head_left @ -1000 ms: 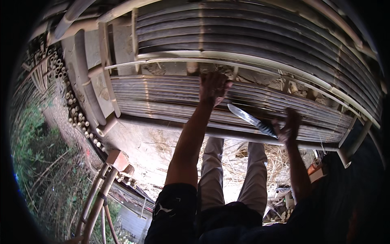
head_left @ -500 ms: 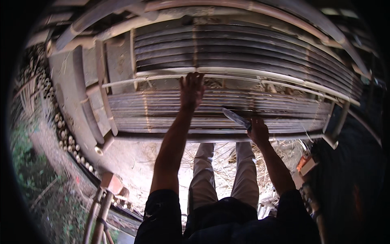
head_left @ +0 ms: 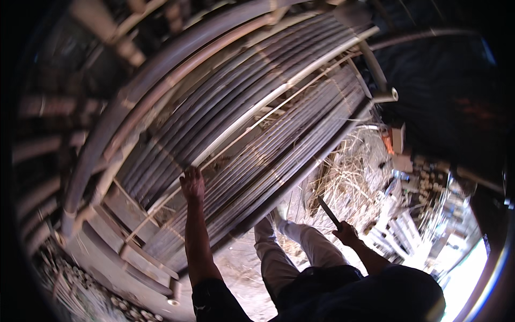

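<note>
A long bench of dark bamboo slats (head_left: 279,142) crosses the view on a slant, with a pale bamboo strip (head_left: 289,83) along the edge of its upper row. Toward the bench's left part, my left hand (head_left: 193,184) rests at this strip, its fingers bent over it; blur softens the fingertips. My right hand (head_left: 347,235) is closed round the handle of a knife (head_left: 328,211). The blade points up and left, apart from the bench and above the straw-strewn ground.
Thick bamboo poles (head_left: 126,102) frame the bench's far side. Straw and shavings (head_left: 348,177) litter the ground to the right, near a cardboard box (head_left: 397,138). Cut bamboo lengths (head_left: 120,306) lie at lower left. Dark sheeting (head_left: 440,96) hangs at the right.
The view has swung round to the right, so the bench now slants. My right hand has carried the knife away from the slats, off the bench's near side. My left hand stays by the pale strip.
</note>
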Available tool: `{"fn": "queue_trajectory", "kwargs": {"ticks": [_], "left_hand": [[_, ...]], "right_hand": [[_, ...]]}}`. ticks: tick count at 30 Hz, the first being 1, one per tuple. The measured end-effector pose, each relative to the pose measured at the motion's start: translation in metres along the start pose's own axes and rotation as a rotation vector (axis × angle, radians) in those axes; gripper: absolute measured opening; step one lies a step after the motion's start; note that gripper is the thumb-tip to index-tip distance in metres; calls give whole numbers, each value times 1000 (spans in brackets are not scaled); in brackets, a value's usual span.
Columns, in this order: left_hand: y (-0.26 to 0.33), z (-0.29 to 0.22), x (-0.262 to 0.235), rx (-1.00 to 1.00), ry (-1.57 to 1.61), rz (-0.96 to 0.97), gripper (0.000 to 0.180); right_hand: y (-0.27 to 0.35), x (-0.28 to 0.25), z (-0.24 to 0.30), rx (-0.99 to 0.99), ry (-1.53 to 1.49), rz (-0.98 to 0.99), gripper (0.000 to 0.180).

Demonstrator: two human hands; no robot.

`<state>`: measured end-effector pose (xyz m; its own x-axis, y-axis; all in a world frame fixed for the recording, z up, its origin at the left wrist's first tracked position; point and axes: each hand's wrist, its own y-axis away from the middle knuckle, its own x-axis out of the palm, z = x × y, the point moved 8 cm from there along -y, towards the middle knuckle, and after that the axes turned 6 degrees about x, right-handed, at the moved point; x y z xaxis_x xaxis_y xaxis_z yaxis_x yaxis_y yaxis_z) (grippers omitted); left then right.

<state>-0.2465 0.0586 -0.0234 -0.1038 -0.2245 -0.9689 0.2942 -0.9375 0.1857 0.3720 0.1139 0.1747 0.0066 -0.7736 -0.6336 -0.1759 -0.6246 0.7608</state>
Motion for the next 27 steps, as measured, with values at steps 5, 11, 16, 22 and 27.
{"fn": "queue_trajectory", "kwargs": {"ticks": [5,11,16,22,27], "left_hand": [[-11,-49,-78,112,254,-13,19],[57,-189,-296,14,655,288,36],[220,-296,-473,45,859,81,38],[408,-369,-593,188,767,283,43],[508,-396,-600,274,419,503,46]], "right_hand": [[11,-6,-101,182,-64,4,35],[28,-53,-183,164,-614,-144,46],[85,-221,-206,-233,-1145,-284,40],[146,-292,-337,-101,-1339,-355,49],[185,-249,-441,-148,-1670,-378,46]]}}
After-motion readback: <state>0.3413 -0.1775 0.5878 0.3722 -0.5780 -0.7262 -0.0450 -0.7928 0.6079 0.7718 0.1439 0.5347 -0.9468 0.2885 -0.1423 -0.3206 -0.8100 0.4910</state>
